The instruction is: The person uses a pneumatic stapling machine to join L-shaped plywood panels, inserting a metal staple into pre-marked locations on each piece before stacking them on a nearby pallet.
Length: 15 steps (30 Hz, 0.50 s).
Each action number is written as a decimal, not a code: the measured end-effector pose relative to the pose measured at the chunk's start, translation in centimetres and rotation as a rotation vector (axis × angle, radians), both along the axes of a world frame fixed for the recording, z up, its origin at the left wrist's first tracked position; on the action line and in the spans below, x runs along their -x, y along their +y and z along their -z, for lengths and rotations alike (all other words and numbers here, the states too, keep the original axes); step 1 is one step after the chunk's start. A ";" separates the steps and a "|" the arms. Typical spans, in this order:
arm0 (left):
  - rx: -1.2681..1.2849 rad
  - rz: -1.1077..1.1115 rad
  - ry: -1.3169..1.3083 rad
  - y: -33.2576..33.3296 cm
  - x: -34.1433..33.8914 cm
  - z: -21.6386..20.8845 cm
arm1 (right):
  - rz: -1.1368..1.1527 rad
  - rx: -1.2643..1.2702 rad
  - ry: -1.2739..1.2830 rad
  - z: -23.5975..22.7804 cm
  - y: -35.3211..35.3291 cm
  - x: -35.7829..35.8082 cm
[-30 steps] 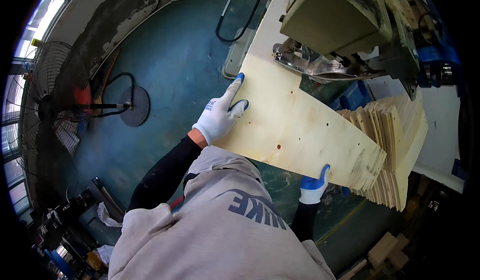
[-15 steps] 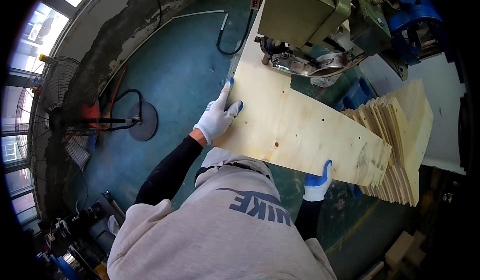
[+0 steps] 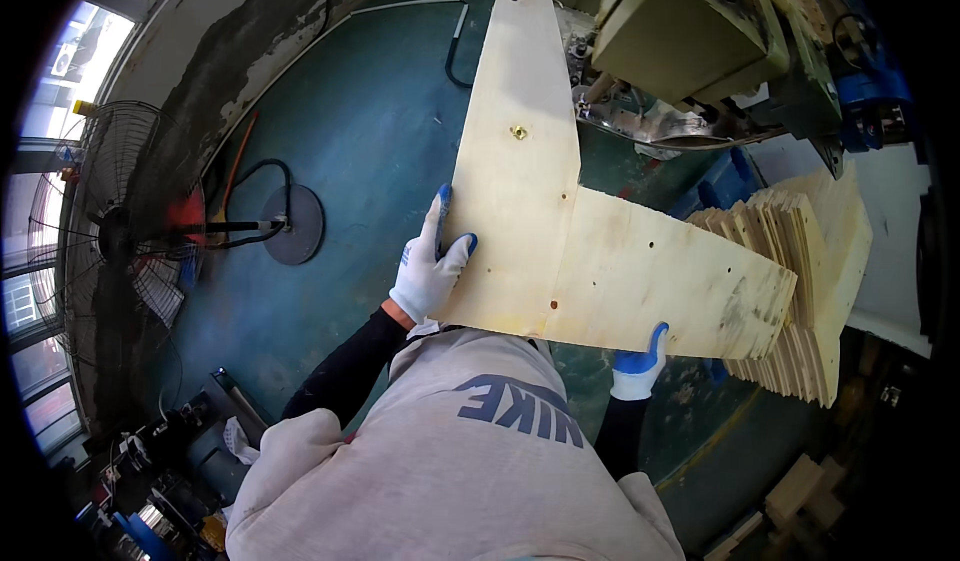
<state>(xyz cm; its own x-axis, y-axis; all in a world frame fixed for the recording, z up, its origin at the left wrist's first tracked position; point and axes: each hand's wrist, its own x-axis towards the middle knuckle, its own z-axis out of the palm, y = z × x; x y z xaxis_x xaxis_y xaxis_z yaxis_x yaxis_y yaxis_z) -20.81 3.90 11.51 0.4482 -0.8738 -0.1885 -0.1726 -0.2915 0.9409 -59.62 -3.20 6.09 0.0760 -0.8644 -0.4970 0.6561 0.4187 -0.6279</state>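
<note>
Between my two gloved hands is a large L-shaped plywood panel (image 3: pixel 530 231), held flat in front of my waist. One arm of it points away from me, the other runs to the right. My left hand (image 3: pixel 430 271) grips its left edge, thumb and a finger on the top face, other fingers hidden beneath. At the near edge on the right, my right hand (image 3: pixel 642 361) clasps the panel with its blue-coated thumb on top. Knots and two holes with metal fittings mark the pale wood. Beyond the panel's inner corner stands a greenish machine (image 3: pixel 690 36) with a metal guide.
A stack of similar plywood panels (image 3: pixel 800 301) stands at the right, close to the panel's right end. On the left are a floor fan (image 3: pixel 115 236) and its round base (image 3: pixel 294 234). A blue bin (image 3: pixel 715 183) sits below the machine. Wood blocks (image 3: pixel 800 491) lie lower right.
The panel has drawn back from the machine toward me, so its far arm now shows fully. My left hand has moved slightly nearer my body with it. Both hands keep their hold.
</note>
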 end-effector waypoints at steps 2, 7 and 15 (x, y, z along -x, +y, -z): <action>-0.055 -0.014 0.037 1.2 -1.6 -0.4 | -0.010 -0.019 -0.017 0.3 0.5 -1.4; 0.118 -0.055 -0.060 2.7 -6.5 0.8 | -0.057 0.018 -0.099 0.9 1.2 -5.9; 0.187 -0.114 0.167 1.5 -15.2 0.1 | 0.020 0.000 -0.066 -0.8 0.2 -14.0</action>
